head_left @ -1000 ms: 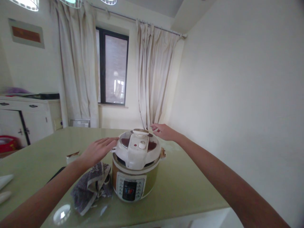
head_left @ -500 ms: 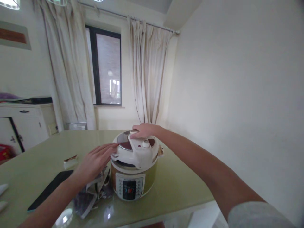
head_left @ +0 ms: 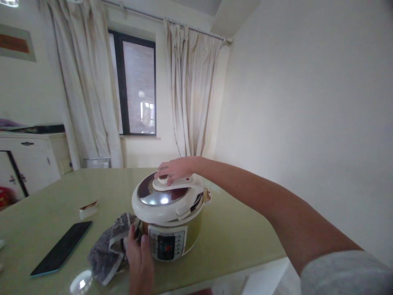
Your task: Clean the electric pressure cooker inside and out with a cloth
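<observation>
In the head view, the right hand [head_left: 175,169] reaches across from the right with its fingers [head_left: 161,172] curled narrowly over the raised knob of a cream-white round lid with a shiny metal centre [head_left: 167,197]. That lid lies askew on a round electric pressure cooker with a pale rim and a grey control panel [head_left: 196,229], which stands upright near the front edge of a glossy pale-green worktop [head_left: 245,233]. The lid overhangs the cooker at the left front, and a dark gap shows beneath it on the right.

The left hand [head_left: 139,258] is low at the cooker's left front, fingers pointing up, with a narrow space between thumb and forefinger. Whether it presses on the cooker or grips cloth, I cannot tell. A crumpled grey towel with a pale border [head_left: 107,254] lies just beside it, partly hidden by that hand.

Farther left are a flat black slab with a blue edge [head_left: 63,248] and a small white block with a brown top [head_left: 88,210]. The right hand and forearm cover part of the lid's far side.
</observation>
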